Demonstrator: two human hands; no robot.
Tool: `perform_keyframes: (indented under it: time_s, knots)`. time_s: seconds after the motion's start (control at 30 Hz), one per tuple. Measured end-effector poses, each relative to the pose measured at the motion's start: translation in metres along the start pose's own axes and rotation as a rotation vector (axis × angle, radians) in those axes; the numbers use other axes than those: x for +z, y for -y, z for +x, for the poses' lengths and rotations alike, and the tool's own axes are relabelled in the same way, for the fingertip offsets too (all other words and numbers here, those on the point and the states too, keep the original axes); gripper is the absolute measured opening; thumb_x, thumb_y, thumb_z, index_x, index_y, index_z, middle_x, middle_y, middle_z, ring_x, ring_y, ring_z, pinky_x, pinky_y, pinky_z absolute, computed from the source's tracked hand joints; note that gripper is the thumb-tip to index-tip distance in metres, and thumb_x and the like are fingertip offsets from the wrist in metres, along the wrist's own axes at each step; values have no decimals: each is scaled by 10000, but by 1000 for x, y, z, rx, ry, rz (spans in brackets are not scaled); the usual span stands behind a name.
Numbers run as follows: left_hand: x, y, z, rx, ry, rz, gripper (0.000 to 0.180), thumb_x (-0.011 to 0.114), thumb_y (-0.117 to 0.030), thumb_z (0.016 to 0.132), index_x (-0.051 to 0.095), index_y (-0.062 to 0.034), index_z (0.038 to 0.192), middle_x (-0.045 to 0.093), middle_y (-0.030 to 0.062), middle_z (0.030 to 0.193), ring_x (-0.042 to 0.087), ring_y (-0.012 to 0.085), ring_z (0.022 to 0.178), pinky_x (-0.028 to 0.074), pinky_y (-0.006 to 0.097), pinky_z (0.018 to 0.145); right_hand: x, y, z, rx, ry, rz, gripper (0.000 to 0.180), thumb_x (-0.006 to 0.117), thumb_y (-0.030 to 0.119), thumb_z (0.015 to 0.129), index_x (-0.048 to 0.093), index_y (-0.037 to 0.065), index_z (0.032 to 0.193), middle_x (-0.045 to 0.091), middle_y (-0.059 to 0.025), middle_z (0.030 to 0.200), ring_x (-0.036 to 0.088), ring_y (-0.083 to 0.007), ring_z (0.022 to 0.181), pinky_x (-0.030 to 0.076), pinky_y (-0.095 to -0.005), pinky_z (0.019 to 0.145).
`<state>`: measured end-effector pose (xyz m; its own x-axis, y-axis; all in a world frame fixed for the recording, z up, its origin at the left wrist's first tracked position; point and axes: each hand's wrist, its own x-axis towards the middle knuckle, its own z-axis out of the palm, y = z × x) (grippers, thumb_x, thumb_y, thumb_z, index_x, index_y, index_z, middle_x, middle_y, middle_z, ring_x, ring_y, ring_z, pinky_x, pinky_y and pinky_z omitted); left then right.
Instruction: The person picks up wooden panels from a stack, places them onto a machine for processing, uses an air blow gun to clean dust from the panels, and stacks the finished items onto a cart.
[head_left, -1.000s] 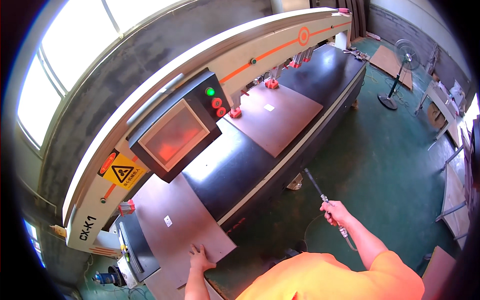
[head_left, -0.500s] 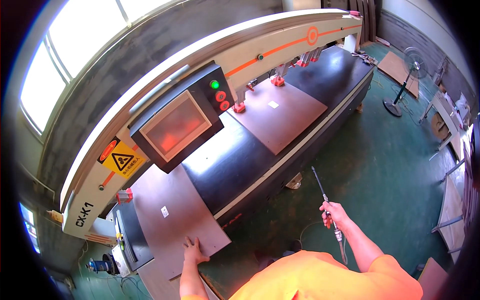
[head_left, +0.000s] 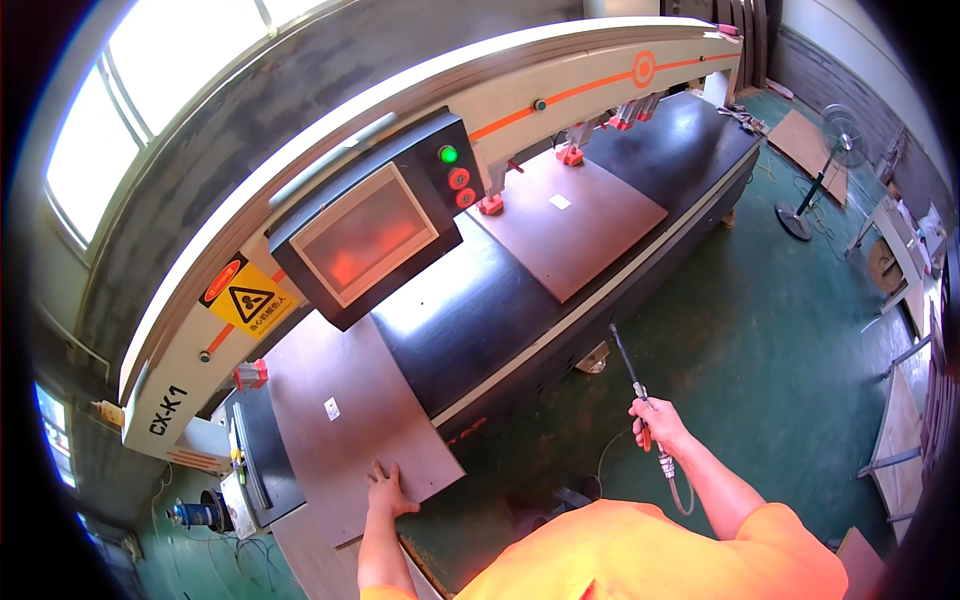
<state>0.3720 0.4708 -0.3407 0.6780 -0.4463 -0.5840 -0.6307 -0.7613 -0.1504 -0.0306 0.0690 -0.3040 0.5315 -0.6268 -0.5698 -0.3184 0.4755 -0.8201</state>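
Pressing flat on the brown board [head_left: 350, 430], left hand [head_left: 385, 492] spread at its near edge, right hand [head_left: 655, 425] gripping an air gun [head_left: 632, 385], nozzle toward the machine table [head_left: 470, 320].

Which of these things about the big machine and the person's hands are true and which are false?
1. The left hand lies flat on a brown board. True.
2. The right hand is empty. False: it grips a thin air nozzle with a hose, its tip pointing toward the machine.
3. The lit round button on the control box is green. True.
4. The screen on the control box glows blue. False: it glows orange-red.
5. A second brown board lies farther along the machine bed. True.
6. The floor is red. False: it is green.
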Motion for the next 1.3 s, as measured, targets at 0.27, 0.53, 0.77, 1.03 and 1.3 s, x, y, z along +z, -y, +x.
perform_keyframes:
  time_s: [0.27, 0.53, 0.77, 1.03, 1.3]
  knots:
    - [-4, 4, -7, -28, 8, 3, 1138, 840, -429, 560, 271, -202, 1519, 82, 262, 1583, 244, 538, 1386, 380, 480, 1081, 19, 0, 8, -2, -13, -40, 303, 528, 326, 992, 559, 26, 964, 592, -60, 621, 581, -159, 466, 475, -290, 404]
    - [3, 16, 2, 14, -25, 8, 1155, 853, -479, 555, 266, -225, 1516, 93, 268, 1579, 244, 561, 1373, 327, 536, 1093, 77, 7, 24, 7, 10, -118, 313, 504, 347, 1000, 555, 40, 966, 585, -67, 621, 560, -156, 442, 477, -283, 416]
    - [20, 83, -8, 149, -15, -6, 1120, 831, -492, 602, 252, -231, 1525, 12, 213, 1602, 93, 508, 1438, 271, 655, 1079, 92, 61, 57, -96, -200, 0, 503, 453, 519, 983, 553, 26, 955, 514, -46, 554, 521, -150, 390, 435, -288, 322]
    - [23, 101, -6, 216, -15, -81, 1064, 838, -464, 587, 338, -197, 1488, 66, 237, 1591, 136, 548, 1413, 312, 656, 1056, 266, 26, -18, 35, 367, -847, 294, 644, 294, 882, 672, 11, 809, 572, -30, 604, 510, -122, 497, 406, -267, 477]
    - [-20, 176, 40, 202, -190, -683, 799, 729, -519, 725, 513, -105, 1373, 417, 228, 1456, 389, 391, 1355, 387, 471, 1077, 241, 61, 30, -26, 100, -555, 430, 479, 432, 998, 587, 34, 873, 489, -23, 542, 440, -108, 375, 338, -254, 350]
